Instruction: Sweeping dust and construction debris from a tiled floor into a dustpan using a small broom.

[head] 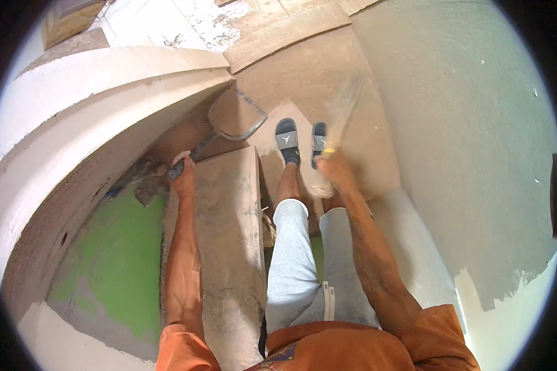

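My left hand (pixel 184 174) grips the dark handle of a dusty dustpan (pixel 238 116). The pan's open edge faces the dust-covered floor (pixel 325 65) ahead of my feet. In my right hand (pixel 336 170) is a hand broom (pixel 346 109) with pale bristles and a yellow band at its neck. Motion blurs the bristles, which point away from me over the floor. Just left of that hand are my feet in dark slide sandals (pixel 286 134), standing on a lighter, pointed patch of floor.
A curved, stepped plaster wall (pixel 120 88) bounds the left side. Below it lies a green-coated surface (pixel 120 259) with debris (pixel 146 190) at its far end. A dusty slab (pixel 227 232) runs along my left leg. A plastered wall (pixel 445 130) rises on the right; a raised edge (pixel 292 41) crosses ahead.
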Demonstrator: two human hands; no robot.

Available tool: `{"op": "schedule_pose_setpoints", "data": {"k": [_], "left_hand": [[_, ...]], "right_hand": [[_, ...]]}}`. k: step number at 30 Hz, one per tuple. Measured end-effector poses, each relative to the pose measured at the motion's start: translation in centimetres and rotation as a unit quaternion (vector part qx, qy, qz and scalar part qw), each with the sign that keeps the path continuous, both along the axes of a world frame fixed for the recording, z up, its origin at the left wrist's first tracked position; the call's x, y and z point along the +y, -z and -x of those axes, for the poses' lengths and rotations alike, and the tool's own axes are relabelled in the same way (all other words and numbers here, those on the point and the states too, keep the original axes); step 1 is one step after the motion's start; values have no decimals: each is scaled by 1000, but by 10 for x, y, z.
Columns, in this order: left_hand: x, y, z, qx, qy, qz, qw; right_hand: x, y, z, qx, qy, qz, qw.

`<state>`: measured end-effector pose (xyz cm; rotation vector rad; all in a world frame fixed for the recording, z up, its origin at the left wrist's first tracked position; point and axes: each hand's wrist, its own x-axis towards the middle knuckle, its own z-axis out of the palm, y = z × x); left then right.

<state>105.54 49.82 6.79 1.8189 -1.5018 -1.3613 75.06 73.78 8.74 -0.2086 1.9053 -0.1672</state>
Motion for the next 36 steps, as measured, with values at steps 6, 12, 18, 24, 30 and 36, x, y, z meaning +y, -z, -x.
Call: {"op": "schedule_pose_setpoints", "data": {"k": [6,12,18,24,30,36], "left_hand": [[-1,-5,5,-5,-11,-12,1000],[-5,4,-3,-54,67,64,994],[0,8,-8,30,-6,8,999],[-7,3,-3,9,9,8,1000],[-8,0,-4,28,-1,-21,999],[-6,7,-10,-40,50,35,997]], "right_hand": [[-23,1,-99,-207,-146,79,964],[39,-78,-28,-91,-144,95,981],[13,-1,63,133,-1,9,991],[-2,69,-67,-101,-223,112,963],[52,-45,-70,-100,-163,149,970],[26,-32,15,102,-70,42,991]]}}
